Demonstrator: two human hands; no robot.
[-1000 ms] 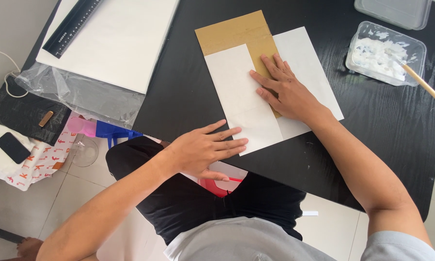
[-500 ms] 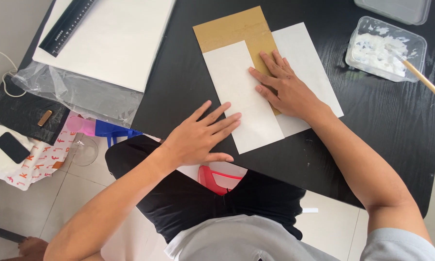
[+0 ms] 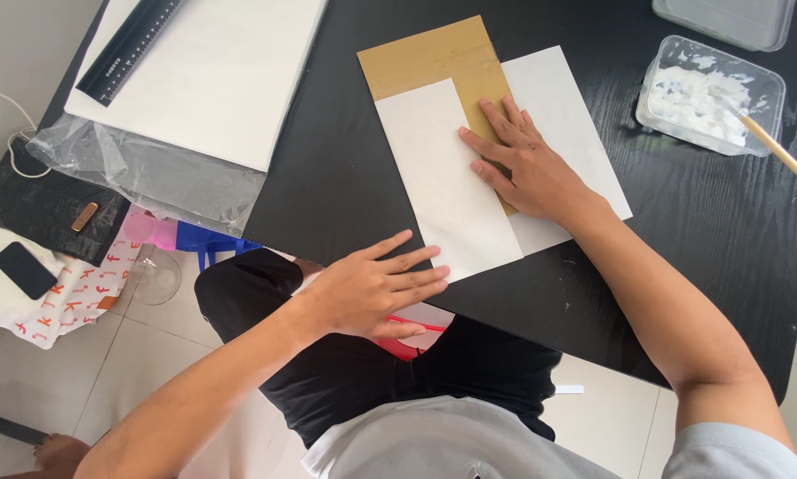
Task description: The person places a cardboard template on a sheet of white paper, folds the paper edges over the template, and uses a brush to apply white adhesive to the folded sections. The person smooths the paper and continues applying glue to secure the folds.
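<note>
right hand (image 3: 527,164) flat, fingers spread, pressing where the white sheet (image 3: 443,182) meets the brown card (image 3: 429,58) on the black table (image 3: 328,177). left hand (image 3: 376,288) open, grasping nothing; since 1s ago it slid along the table edge to the sheet's near corner. sheet looks unmoved, so smoothing continues.

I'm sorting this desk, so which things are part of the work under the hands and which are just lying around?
In use: right hand, left hand, white sheets, brown card, tub of white paste, brush handle.

Lying about: black ruler, large white board, phone.
</note>
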